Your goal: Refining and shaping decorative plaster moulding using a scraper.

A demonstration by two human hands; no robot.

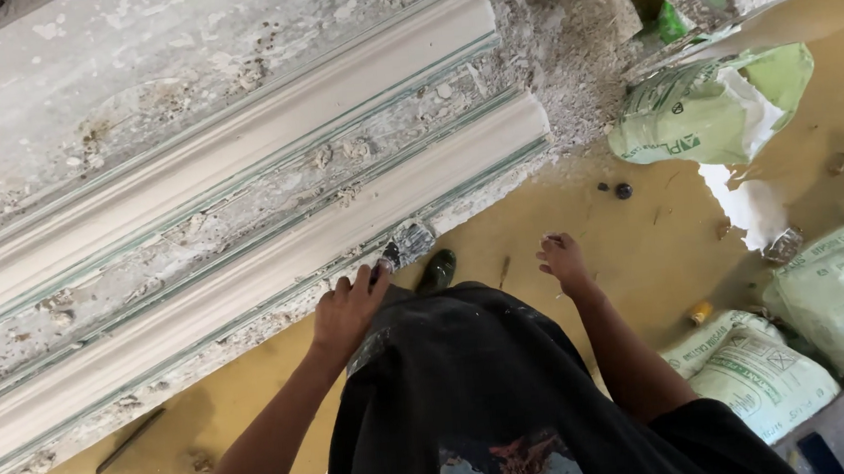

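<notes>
My left hand [345, 308] rests at the near edge of a long plaster-crusted bench [182, 115], gripping a plaster-smeared scraper [405, 243] whose blade pokes out past my fingers. Two long white cornice mouldings [234, 146] lie side by side along the bench, running from lower left to upper right. My right hand [561, 259] hangs free over the yellow floor, fingers loosely curled, holding nothing. My dark apron fills the bottom middle, and a dark green boot tip [437, 269] shows just beyond it.
Pale green plaster sacks lie on the floor at right [708, 109] and lower right [838, 295]. A green bottle [671, 17] sits by broken concrete at top right. A thin dark rod [129, 441] lies on the floor at lower left. Small dark lumps [623, 190] dot the floor.
</notes>
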